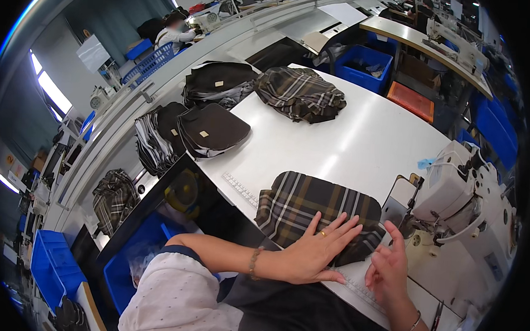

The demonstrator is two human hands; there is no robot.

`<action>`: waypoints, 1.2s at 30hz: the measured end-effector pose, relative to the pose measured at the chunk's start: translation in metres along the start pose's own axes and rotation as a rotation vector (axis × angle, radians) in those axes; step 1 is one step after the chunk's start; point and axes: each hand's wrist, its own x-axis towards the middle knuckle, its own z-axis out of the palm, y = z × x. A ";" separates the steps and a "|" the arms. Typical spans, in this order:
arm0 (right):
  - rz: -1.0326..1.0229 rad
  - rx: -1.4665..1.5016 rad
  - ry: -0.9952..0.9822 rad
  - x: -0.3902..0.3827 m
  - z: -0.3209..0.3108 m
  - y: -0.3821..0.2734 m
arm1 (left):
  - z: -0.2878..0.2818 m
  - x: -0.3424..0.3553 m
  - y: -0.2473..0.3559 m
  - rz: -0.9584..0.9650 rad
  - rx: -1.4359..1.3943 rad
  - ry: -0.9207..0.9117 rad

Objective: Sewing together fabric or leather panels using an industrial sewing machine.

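A dark plaid fabric piece (311,197) with rounded corners, in brown, white and olive, lies on the white table beside the sewing machine (447,191). My left hand (317,253) rests flat on its near part, fingers spread and a ring showing. Close to the fabric's right edge, my right hand (387,268) is raised with the index finger stretched up and the other fingers partly bent. I see nothing held in it, and whether it touches the cloth is unclear. The machine's needle area is just beyond this hand.
Farther back on the white table (361,134) lies a crumpled plaid bundle (300,95). Stacks of dark cut pieces (213,131) stand to its left. A ruler strip (240,188) runs along the near edge. Dark tweezers (437,318) lie at lower right. Blue bins (364,66) stand around the table.
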 end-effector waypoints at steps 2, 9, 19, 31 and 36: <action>-0.037 -0.024 0.008 -0.002 0.003 -0.005 | 0.002 0.001 0.001 0.000 -0.019 0.022; -0.348 -0.248 0.109 0.002 0.010 0.020 | 0.003 -0.002 -0.001 0.033 -0.052 0.002; -0.226 -0.310 0.241 0.000 0.003 0.009 | -0.115 0.007 -0.117 -0.084 0.406 0.487; -0.335 -0.480 0.092 0.010 -0.007 0.008 | -0.180 -0.020 -0.277 -0.434 0.621 0.214; -0.293 -0.625 0.004 0.011 -0.014 0.005 | -0.178 -0.025 -0.293 -0.336 0.605 0.390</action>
